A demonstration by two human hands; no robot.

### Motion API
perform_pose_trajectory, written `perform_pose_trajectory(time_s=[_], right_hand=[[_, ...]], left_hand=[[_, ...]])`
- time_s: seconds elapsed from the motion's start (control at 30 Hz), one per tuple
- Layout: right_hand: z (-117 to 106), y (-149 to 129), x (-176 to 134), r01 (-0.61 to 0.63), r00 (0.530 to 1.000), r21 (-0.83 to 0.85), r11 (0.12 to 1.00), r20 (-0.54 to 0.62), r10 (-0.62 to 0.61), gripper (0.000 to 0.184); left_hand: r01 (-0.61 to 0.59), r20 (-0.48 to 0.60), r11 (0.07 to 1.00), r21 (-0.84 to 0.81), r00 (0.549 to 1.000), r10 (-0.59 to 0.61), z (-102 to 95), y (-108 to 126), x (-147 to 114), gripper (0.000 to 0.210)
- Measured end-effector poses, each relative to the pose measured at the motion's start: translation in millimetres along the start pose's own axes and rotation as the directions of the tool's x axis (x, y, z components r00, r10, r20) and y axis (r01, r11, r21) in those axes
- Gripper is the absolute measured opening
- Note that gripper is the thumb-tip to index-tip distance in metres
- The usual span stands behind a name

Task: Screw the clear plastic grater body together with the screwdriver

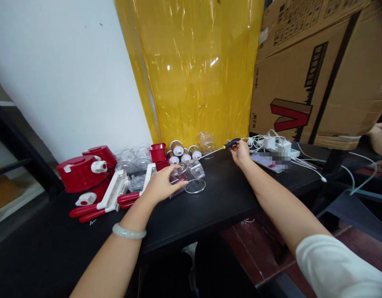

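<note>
Left hand (161,184) cups clear housing (191,174) — right hand (240,153) outstretched, pinching screwdriver (223,147).

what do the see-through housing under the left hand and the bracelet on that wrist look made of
The see-through housing looks like clear, glossy hard plastic: the black table shows through it and its rims catch highlights. The bracelet looks like polished pale stone, perhaps jade, though glass or resin is possible: milky, smooth, one seamless ring. The left hand rests on the housing.
</note>
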State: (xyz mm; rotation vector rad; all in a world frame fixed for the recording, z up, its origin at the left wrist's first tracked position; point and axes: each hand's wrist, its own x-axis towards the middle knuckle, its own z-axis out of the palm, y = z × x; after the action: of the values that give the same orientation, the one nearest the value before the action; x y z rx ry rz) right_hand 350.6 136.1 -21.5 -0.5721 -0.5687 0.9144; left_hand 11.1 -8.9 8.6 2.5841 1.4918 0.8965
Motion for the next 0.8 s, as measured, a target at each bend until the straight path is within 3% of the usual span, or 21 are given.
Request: perform_pose_trajectory(time_s=[0.23,0.57,0.67,0.8], right_hand=[[4.3,-0.5,0.5,0.042,0.994,-0.027,0.999,-0.104,-0.045,0.036],[-1.3,0.2,4.8,-0.017,1.0,0.022,1.0,-0.017,0.017,0.01],[-1.2,3.9,7.4,0.009,1.0,-0.01,1.0,-0.014,-0.009,0.018],[-0.5,9.6,8.4,0.122,0.991,-0.086,0.989,-0.037,-0.126,0.043]], left_hand=[[0.006,0.008,1.0,-0.004,1.0,-0.006,0.4,-0.8,0.5,0.06],[0.006,0.006,1.0,-0.003,1.0,-0.006,0.9,-0.4,0.7,0.06],[0.003,0.003,1.0,-0.002,1.0,-0.003,1.5,-1.0,0.5,0.061],[0.007,0.003,1.0,-0.011,1.0,-0.007,1.3,-1.6,0.4,0.059]])
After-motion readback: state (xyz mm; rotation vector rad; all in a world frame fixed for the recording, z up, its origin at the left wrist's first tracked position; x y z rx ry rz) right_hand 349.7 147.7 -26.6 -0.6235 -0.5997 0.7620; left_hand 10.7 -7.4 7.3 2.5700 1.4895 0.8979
